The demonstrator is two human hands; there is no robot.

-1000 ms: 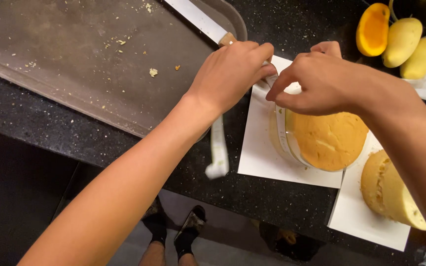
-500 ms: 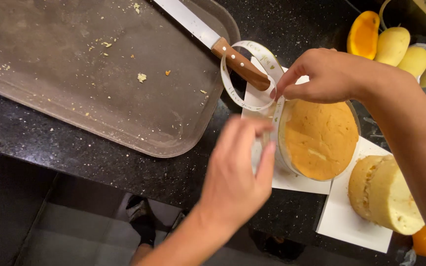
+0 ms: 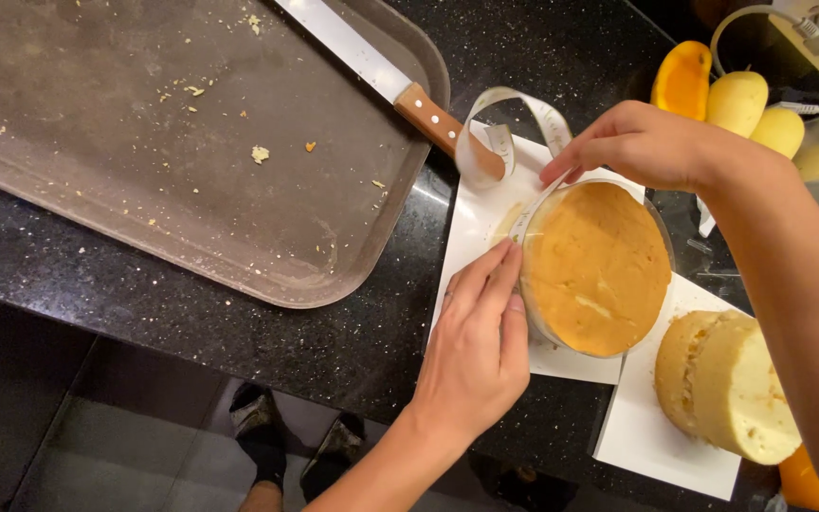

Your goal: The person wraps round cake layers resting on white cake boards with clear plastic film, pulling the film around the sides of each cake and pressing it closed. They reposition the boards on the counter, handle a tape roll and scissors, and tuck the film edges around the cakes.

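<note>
sponge cake (image 3: 597, 267) sat on a white card (image 3: 474, 228) beside the brown tray (image 3: 191, 190). my left hand (image 3: 476, 356) pressed flat fingers on the clear collar strip (image 3: 514, 123); my right hand (image 3: 632, 142) pinched its loose end. i judged a slack pinch could let the strip spring off and scuff the crumb.

A brown tray (image 3: 191, 190) with crumbs lies on the black counter (image 3: 97, 284). A long knife (image 3: 381, 81) rests on its rim. Yellow mangoes (image 3: 737, 100) lie behind.
</note>
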